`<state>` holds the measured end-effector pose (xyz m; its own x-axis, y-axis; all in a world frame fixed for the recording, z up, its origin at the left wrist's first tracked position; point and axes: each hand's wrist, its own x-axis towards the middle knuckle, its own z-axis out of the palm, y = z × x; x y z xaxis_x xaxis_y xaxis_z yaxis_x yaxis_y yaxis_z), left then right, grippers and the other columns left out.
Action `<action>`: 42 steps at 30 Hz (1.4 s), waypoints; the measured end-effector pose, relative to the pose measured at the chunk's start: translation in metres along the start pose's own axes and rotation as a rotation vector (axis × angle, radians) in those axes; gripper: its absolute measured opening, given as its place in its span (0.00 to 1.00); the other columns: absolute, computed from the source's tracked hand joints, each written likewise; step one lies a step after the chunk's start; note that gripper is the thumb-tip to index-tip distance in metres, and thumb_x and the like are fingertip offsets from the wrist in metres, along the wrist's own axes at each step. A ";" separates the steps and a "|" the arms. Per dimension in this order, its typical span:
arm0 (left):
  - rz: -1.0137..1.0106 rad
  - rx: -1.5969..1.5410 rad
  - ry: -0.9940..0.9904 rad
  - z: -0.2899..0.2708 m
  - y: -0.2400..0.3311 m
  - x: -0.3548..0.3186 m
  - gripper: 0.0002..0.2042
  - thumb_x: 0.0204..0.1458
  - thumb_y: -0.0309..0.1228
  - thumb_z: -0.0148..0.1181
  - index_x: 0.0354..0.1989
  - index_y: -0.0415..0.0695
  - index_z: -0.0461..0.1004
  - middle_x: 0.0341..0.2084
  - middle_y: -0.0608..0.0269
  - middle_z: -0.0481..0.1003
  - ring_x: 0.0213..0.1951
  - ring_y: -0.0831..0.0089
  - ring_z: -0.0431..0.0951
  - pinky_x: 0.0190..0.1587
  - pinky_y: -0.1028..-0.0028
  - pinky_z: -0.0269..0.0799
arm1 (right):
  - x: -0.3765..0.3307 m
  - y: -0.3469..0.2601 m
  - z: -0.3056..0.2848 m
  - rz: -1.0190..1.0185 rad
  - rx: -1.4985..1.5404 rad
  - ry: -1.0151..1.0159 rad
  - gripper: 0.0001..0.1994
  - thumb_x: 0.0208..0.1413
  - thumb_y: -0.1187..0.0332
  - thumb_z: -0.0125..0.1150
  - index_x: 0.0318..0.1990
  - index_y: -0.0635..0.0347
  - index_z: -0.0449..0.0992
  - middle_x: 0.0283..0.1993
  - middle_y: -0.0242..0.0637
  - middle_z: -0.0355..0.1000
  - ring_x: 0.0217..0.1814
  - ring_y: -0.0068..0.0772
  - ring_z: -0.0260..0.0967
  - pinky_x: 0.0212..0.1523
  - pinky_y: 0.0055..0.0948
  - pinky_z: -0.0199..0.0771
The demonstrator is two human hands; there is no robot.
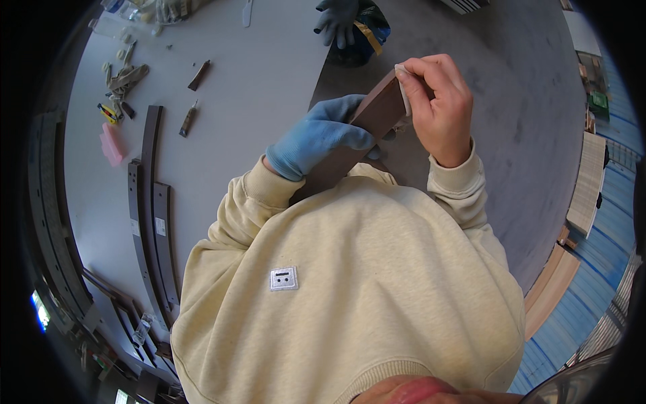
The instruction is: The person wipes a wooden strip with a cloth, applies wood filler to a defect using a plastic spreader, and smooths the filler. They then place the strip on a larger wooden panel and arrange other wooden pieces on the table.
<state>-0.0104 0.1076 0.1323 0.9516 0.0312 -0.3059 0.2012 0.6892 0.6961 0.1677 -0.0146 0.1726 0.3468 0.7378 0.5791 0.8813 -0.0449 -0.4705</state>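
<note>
A dark brown board (380, 111) slants up and to the right in front of my chest. My left hand (323, 135), in a blue knit glove, is closed around the board's middle, with the thumb across its face. At the far end, my bare right hand (437, 97) pinches a small whitish cloth or pad (404, 84) against the board's edge. The board's near end is hidden by my sleeve and sweatshirt.
Several dark brown strips (149, 202) lie on the light table (249, 74) at left. Two small tubes (189, 119), a pink piece (112, 144) and a yellow cutter (108, 112) lie nearby. A grey glove (336, 23) rests on a dark bag at the back.
</note>
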 end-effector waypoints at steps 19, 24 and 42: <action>0.039 0.017 -0.017 -0.003 -0.002 0.005 0.34 0.52 0.27 0.71 0.69 0.36 0.68 0.53 0.57 0.78 0.53 0.68 0.78 0.60 0.72 0.73 | 0.023 0.024 -0.025 0.070 -0.159 -0.058 0.02 0.57 0.73 0.70 0.36 0.60 0.82 0.33 0.38 0.75 0.28 0.40 0.75 0.30 0.35 0.74; 0.033 -0.015 -0.015 -0.009 -0.002 0.007 0.33 0.53 0.27 0.70 0.69 0.37 0.68 0.54 0.57 0.78 0.53 0.67 0.78 0.61 0.71 0.73 | -0.001 0.006 -0.022 0.094 -0.051 -0.012 0.03 0.59 0.75 0.71 0.37 0.60 0.82 0.34 0.36 0.75 0.26 0.32 0.74 0.27 0.30 0.72; 0.011 -0.059 0.000 -0.008 0.002 0.007 0.28 0.53 0.25 0.69 0.65 0.37 0.72 0.47 0.59 0.81 0.46 0.69 0.80 0.55 0.73 0.77 | -0.024 -0.010 0.003 -0.114 -0.203 -0.008 0.11 0.52 0.80 0.72 0.43 0.61 0.81 0.39 0.37 0.73 0.32 0.37 0.77 0.31 0.32 0.80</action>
<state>-0.0049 0.1149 0.1265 0.9536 0.0390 -0.2985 0.1768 0.7301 0.6601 0.1493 -0.0303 0.1616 0.2399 0.7509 0.6153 0.9613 -0.0954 -0.2584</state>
